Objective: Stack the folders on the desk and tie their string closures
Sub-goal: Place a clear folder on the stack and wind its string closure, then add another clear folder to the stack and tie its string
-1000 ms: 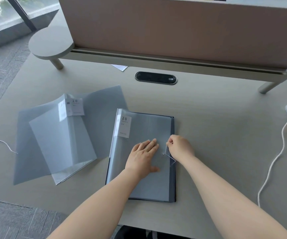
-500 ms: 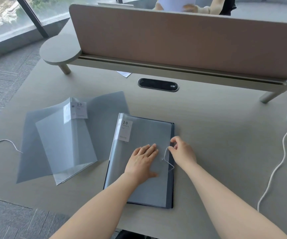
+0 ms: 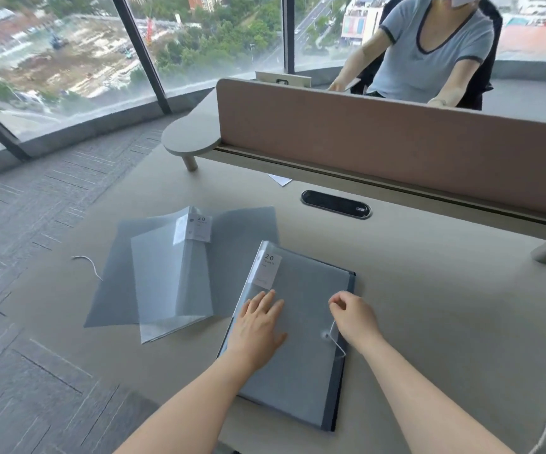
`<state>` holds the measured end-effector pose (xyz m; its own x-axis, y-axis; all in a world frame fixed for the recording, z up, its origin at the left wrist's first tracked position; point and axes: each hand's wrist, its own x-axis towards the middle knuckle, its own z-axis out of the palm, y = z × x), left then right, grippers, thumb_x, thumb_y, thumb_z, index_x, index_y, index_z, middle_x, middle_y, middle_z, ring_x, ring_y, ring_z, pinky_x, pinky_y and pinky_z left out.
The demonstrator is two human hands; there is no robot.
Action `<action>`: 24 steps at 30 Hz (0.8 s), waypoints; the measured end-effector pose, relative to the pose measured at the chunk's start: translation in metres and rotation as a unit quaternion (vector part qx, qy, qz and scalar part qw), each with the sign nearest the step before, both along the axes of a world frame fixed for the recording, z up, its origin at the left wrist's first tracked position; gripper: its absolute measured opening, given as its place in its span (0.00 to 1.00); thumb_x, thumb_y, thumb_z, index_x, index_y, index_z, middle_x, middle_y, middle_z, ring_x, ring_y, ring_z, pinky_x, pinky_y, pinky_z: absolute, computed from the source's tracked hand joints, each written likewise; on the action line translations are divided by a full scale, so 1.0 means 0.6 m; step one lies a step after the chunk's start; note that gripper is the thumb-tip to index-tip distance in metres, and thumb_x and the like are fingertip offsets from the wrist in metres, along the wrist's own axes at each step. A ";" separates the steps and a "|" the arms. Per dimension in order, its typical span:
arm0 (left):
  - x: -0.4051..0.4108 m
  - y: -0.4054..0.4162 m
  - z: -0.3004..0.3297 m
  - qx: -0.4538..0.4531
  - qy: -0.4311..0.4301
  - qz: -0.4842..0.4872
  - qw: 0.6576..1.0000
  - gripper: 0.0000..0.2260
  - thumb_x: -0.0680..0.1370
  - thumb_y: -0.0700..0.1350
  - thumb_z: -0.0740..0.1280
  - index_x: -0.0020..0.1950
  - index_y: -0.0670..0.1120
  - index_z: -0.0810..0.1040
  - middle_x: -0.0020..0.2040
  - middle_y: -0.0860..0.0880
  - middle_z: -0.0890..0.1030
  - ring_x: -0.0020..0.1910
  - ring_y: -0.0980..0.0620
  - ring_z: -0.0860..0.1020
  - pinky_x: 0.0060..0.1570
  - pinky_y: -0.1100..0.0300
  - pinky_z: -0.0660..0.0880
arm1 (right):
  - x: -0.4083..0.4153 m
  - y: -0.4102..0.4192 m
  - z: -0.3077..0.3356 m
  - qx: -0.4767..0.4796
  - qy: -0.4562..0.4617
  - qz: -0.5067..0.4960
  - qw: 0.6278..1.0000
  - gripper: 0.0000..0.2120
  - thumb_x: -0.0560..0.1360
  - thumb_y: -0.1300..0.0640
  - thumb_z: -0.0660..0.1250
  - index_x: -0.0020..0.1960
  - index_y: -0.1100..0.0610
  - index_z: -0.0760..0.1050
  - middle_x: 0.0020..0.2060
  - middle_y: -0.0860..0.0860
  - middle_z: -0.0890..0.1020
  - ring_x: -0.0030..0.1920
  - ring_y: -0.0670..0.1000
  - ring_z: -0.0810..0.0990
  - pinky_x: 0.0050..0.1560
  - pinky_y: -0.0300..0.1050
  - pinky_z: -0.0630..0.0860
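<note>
White string (image 3: 334,335), thin and limp, pinched in the right hand (image 3: 355,317): fingers (image 3: 336,301) drawn together on its free end, just above the small round button (image 3: 326,335) near the folder's right edge. String runs down from the pinch, past the button, toward the edge. Can't tell how many turns, if any, are around the button.

Left hand (image 3: 258,326): fingers spread flat, palm down on the cover, gripping nothing, just pinning the folder.

That closed folder (image 3: 301,365) lies on the surface (image 3: 445,290), right in front of the person, translucent grey cover, darker layer showing at the right and bottom edges, possibly a second folder under it. A second folder set (image 3: 170,273) lies open and splayed just to the left, not stacked, its corner just beside the closed one. A loose bit of string (image 3: 88,265) sits further left, apart from both.

Handling, my read: plastic covers are light, floppy and slick, will slide if not pinned. Best to keep the flat palm on top. String has no stiffness; hold it close to the end and keep tension while winding. Open folder: close it first, then lift by the spine side.
</note>
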<state>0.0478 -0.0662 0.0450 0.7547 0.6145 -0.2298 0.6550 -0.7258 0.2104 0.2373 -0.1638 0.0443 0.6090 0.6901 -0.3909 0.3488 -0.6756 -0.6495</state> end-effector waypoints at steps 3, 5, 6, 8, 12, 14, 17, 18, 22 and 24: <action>-0.027 0.012 0.011 0.009 -0.019 0.077 0.997 0.27 0.80 0.57 0.60 0.77 0.50 0.60 0.80 0.50 0.56 0.78 0.48 0.53 0.74 0.55 0.51 | -0.016 0.025 0.015 0.015 0.000 0.018 1.000 0.08 0.76 0.58 0.61 0.44 0.52 0.78 0.37 0.46 0.81 0.40 0.51 0.78 0.39 0.43 0.71; -0.046 0.024 0.013 -0.002 -0.021 0.124 0.992 0.27 0.81 0.57 0.58 0.78 0.51 0.58 0.80 0.49 0.56 0.79 0.47 0.53 0.75 0.54 0.51 | -0.027 0.041 0.024 0.021 -0.003 0.019 1.000 0.08 0.76 0.58 0.61 0.43 0.50 0.78 0.36 0.45 0.82 0.41 0.51 0.79 0.41 0.44 0.74; -0.055 0.031 0.013 -0.009 -0.020 0.144 0.989 0.26 0.81 0.56 0.58 0.78 0.51 0.58 0.80 0.49 0.55 0.79 0.47 0.52 0.75 0.54 0.51 | -0.033 0.048 0.027 0.026 -0.004 0.022 0.999 0.08 0.76 0.57 0.61 0.44 0.50 0.78 0.37 0.45 0.82 0.41 0.50 0.80 0.43 0.45 0.75; -0.073 0.052 0.012 -0.019 -0.021 0.178 0.984 0.26 0.81 0.56 0.58 0.78 0.51 0.59 0.80 0.48 0.55 0.79 0.46 0.52 0.75 0.53 0.52 | -0.042 0.069 0.032 0.040 -0.004 0.027 0.999 0.07 0.76 0.56 0.61 0.44 0.50 0.78 0.39 0.44 0.82 0.43 0.50 0.80 0.45 0.46 0.76; -0.099 0.091 0.002 -0.030 -0.024 0.229 0.973 0.27 0.81 0.56 0.59 0.78 0.49 0.59 0.80 0.46 0.56 0.78 0.45 0.54 0.75 0.52 0.55 | -0.053 0.105 0.038 0.052 -0.013 0.029 0.998 0.08 0.77 0.57 0.61 0.52 0.49 0.77 0.46 0.45 0.81 0.48 0.50 0.78 0.46 0.44 0.72; -0.111 0.115 -0.004 -0.039 -0.024 0.249 0.967 0.28 0.81 0.56 0.59 0.78 0.48 0.58 0.80 0.45 0.56 0.78 0.45 0.54 0.75 0.52 0.55 | -0.060 0.131 0.038 0.049 -0.009 0.019 0.999 0.11 0.78 0.57 0.60 0.57 0.50 0.76 0.48 0.45 0.79 0.48 0.50 0.77 0.46 0.42 0.69; -0.129 0.148 -0.010 -0.049 -0.025 0.266 0.962 0.28 0.81 0.56 0.58 0.78 0.48 0.58 0.80 0.44 0.55 0.78 0.44 0.54 0.75 0.51 0.56 | -0.068 0.176 0.035 0.050 -0.025 0.007 0.998 0.13 0.78 0.57 0.59 0.61 0.52 0.76 0.52 0.49 0.79 0.48 0.51 0.76 0.46 0.43 0.68; -0.135 0.160 -0.012 -0.051 -0.023 0.269 0.962 0.28 0.81 0.57 0.58 0.79 0.48 0.58 0.80 0.44 0.54 0.79 0.44 0.54 0.74 0.51 0.56 | -0.070 0.192 0.035 0.050 -0.035 0.005 0.998 0.14 0.78 0.58 0.59 0.61 0.53 0.76 0.52 0.51 0.80 0.48 0.52 0.75 0.47 0.43 0.68; -0.154 0.208 -0.020 -0.054 -0.013 0.272 0.961 0.28 0.81 0.56 0.58 0.79 0.49 0.56 0.81 0.44 0.52 0.79 0.44 0.53 0.74 0.50 0.57 | -0.077 0.256 0.038 0.045 -0.077 0.002 0.996 0.15 0.76 0.59 0.61 0.62 0.55 0.76 0.52 0.52 0.78 0.54 0.55 0.75 0.54 0.46 0.72; -0.159 0.231 -0.023 -0.052 -0.012 0.270 0.961 0.29 0.81 0.56 0.58 0.79 0.49 0.55 0.81 0.44 0.52 0.79 0.44 0.53 0.74 0.50 0.57 | -0.078 0.286 0.035 0.035 -0.090 0.006 0.995 0.16 0.76 0.59 0.61 0.63 0.56 0.76 0.53 0.52 0.78 0.57 0.56 0.75 0.57 0.49 0.72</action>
